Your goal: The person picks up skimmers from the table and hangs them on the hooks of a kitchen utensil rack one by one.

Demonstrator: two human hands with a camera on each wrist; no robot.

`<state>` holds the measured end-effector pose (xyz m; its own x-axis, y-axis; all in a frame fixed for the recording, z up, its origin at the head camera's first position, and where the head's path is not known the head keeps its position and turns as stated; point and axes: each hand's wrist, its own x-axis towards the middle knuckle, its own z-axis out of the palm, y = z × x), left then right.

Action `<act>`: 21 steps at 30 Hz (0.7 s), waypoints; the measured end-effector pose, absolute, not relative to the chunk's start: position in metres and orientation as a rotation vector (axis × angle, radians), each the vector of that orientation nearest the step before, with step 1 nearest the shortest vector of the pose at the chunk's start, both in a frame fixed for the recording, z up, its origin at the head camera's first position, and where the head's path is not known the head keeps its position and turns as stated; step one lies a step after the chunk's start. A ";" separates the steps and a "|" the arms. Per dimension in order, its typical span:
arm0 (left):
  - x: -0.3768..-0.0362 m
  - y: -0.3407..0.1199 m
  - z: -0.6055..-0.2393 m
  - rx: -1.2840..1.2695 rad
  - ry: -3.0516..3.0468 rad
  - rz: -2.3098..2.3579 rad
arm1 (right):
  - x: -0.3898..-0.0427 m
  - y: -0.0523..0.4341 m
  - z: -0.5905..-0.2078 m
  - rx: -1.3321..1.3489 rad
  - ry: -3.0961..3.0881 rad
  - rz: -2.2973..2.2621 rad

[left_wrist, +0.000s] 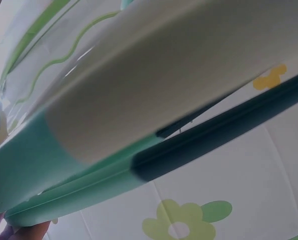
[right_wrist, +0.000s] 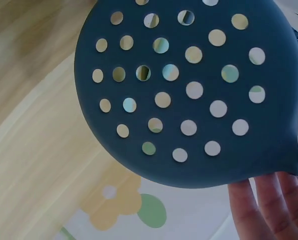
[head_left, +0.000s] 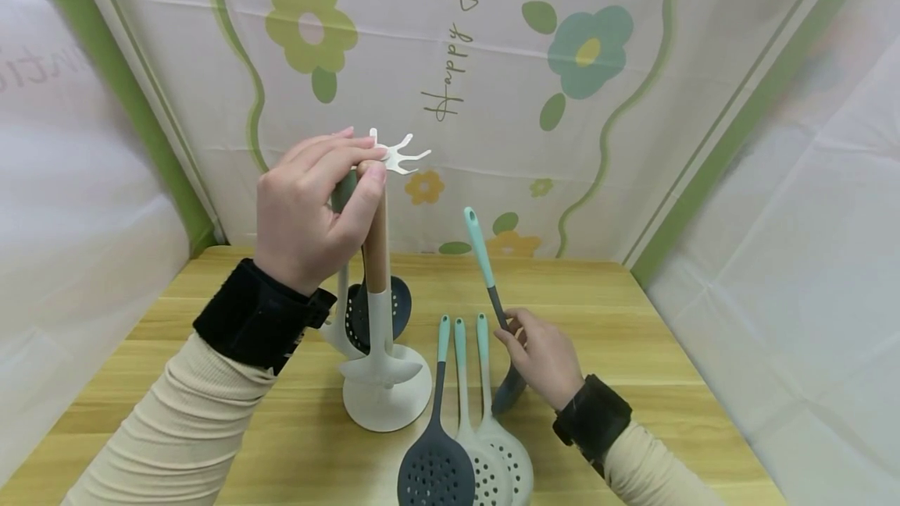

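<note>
My left hand (head_left: 309, 201) reaches to the top of a white utensil stand (head_left: 387, 412), pinching it near the hooks (head_left: 406, 156) with thumb and fingertips. Right under the thumb hangs a white utensil with a tan handle (head_left: 376, 248). Behind it, dark perforated utensils (head_left: 401, 307) hang partly hidden. Teal handle ends (left_wrist: 74, 195) fill the left wrist view, fingertips at their tips. My right hand (head_left: 544, 354) grips a dark skimmer (right_wrist: 189, 95) by the dark shaft below its teal handle, which tilts upward. In the right wrist view the skimmer's round perforated head shows large.
On the wooden table (head_left: 633, 428) lie a dark perforated skimmer (head_left: 436, 463) and two pale ones, one overlapping the other, in front of the stand's base. A printed flower curtain (head_left: 450, 45) closes off the back, with white cloth walls at both sides.
</note>
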<state>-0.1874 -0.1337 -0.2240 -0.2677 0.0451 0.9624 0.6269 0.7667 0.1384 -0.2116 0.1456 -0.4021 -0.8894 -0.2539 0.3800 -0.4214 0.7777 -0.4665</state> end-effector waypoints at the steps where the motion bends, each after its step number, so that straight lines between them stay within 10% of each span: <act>1: -0.188 -0.134 -0.224 -0.525 -1.772 -0.610 | -0.211 0.145 -0.401 0.523 -2.671 0.804; 21: -0.188 -0.133 -0.224 -0.531 -1.754 -0.619 | -0.203 0.140 -0.392 0.622 -2.547 0.825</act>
<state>-0.1884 -0.1332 -0.2244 -0.2538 0.0380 0.9665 0.6364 0.7590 0.1373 -0.2035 0.1404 -0.3919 -0.8251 -0.2883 0.4858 -0.5185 0.7280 -0.4486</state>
